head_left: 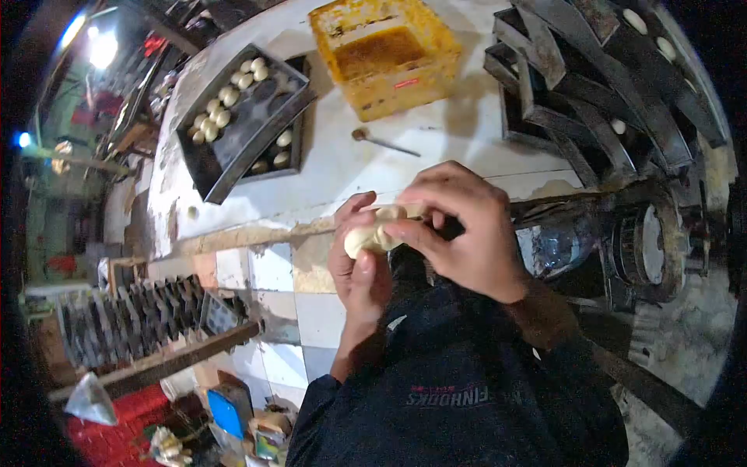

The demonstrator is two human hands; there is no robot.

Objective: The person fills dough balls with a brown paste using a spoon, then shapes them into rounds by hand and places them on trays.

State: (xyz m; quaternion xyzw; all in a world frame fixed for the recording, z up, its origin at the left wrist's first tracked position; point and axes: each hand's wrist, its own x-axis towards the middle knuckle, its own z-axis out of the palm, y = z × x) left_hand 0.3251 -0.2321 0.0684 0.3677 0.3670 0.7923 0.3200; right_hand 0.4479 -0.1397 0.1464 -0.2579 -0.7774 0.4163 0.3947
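A pale, smooth lump of dough [364, 238] is held between my two hands above the table's near edge. My left hand [359, 268] cups it from below and the left, its thumb pressed against the lump. From the right, my right hand [471, 229] pinches the folded upper part of the dough with thumb and fingers. Farther off, a dark metal tray [257, 109] bears rows of small round dough balls [214, 117]. It rests partly over another dark tray [292, 152] that also contains dough balls.
A stained yellow plastic crate [408, 82] stands at the back of the white table [334, 175]. A spoon-like tool [387, 143] lies before it. Stacked dark trays [576, 86] fill the right side. At lower left are racked metal trays [132, 319] and a red crate [117, 432].
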